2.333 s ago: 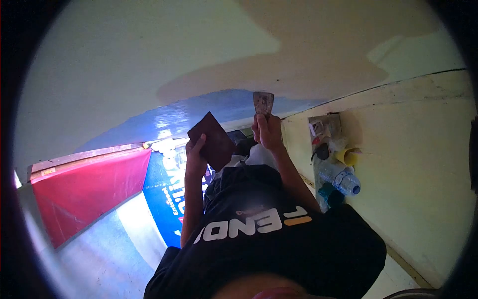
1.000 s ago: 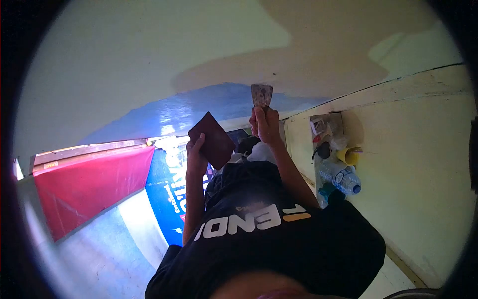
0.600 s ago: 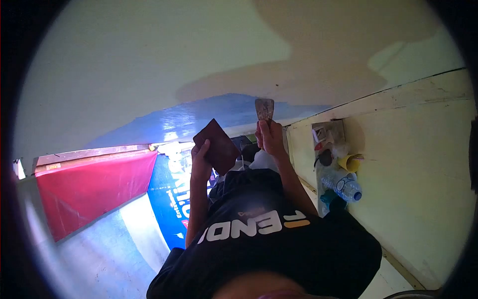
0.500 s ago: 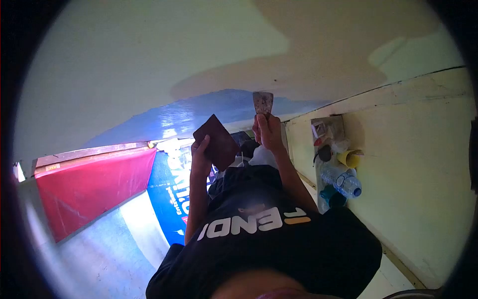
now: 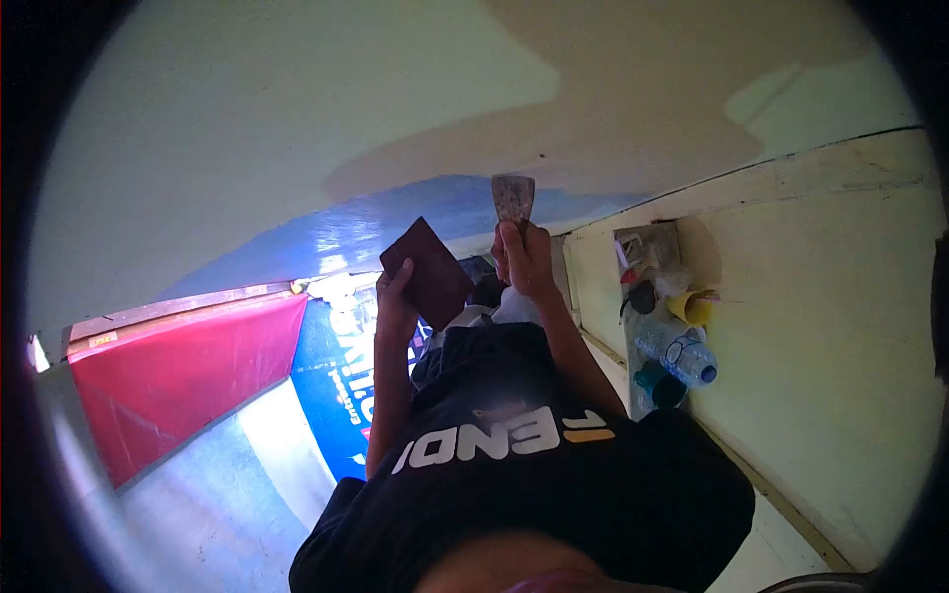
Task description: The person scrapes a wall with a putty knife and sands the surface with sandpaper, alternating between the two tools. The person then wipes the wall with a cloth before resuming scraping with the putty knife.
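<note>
On the left, my left hand (image 5: 396, 299) grips a dark reddish-brown sheet (image 5: 427, 274), with the thumb lying over its near face. The sheet is tilted, one corner pointing up. My right hand (image 5: 527, 259) is closed round the handle of a scraper (image 5: 513, 196), whose worn, stained metal blade points up. Behind the blade is a pale wall surface (image 5: 435, 148) with a bluish shine low on it. Whether the blade touches that surface, I cannot tell.
At the right, a recess (image 5: 664, 235) holds a clear plastic bottle (image 5: 682, 358), a yellow cup (image 5: 692, 307), a dark teal container (image 5: 660, 383) and other small items. A red panel (image 5: 188, 371) and a blue printed banner (image 5: 331, 385) are at the left.
The scraper and my right hand have shifted slightly left and up in the view. The sheet and my left hand sit slightly higher.
</note>
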`<state>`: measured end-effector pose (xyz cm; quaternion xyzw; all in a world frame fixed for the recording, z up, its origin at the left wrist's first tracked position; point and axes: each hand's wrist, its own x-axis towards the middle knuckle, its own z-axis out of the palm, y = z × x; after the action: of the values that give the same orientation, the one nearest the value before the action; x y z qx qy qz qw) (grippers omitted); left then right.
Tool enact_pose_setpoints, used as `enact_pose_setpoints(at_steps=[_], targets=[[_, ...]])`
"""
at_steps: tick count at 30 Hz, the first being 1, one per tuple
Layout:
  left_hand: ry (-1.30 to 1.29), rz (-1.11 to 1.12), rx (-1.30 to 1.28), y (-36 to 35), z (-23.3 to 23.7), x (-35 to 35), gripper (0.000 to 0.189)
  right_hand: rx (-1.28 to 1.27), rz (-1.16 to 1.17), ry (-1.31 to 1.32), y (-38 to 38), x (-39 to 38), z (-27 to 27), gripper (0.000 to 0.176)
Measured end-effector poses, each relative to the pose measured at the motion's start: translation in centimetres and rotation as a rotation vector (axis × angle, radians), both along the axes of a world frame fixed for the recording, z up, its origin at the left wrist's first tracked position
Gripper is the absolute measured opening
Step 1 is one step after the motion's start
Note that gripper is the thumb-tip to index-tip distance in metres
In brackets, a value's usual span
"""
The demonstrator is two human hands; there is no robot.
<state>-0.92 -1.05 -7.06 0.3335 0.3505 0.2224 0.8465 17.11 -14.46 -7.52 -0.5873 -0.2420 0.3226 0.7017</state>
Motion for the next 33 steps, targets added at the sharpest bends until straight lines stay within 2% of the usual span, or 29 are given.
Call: enact_pose_setpoints(at_steps=[2,5,14,17,20,26,29,33], targets=[[0.001,0.000,0.007,0.4,0.2,0.4,0.041,-0.003,-0.025,0.003,0.2,0.3,-1.6,0.041],[-0.022,0.009,0.047,0.2,-0.1,0.3,0.040,-0.032,0.008,0.000,-0.1,0.3,0.6,0.040],[-0.026,0.006,-0.007,0.4,-0.7,-0.3,0.042,-0.018,-0.009,0.045,0.3,-0.1,0.2,0.039],[-0.014,0.018,-0.003,0.4,-0.8,-0.4,0.041,0.004,-0.056,0.022,0.3,-0.1,-2.4,0.039],[-0.011,0.036,-0.004,0.7,-1.6,-0.9,0.039,-0.044,-0.024,-0.038,0.3,-0.3,0.4,0.041],[-0.007,0.075,0.017,1.1,-0.9,-0.9,0.037,-0.057,-0.033,0.031,-0.1,0.0,-0.9,0.040],[-0.029,0.016,-0.003,1.4,-0.6,-1.3,0.038,-0.052,-0.053,0.034,0.1,-0.1,0.7,0.039],[-0.025,0.035,0.024,1.7,0.2,-0.4,0.039,-0.102,-0.068,-0.032,-0.1,1.0,-0.7,0.039]])
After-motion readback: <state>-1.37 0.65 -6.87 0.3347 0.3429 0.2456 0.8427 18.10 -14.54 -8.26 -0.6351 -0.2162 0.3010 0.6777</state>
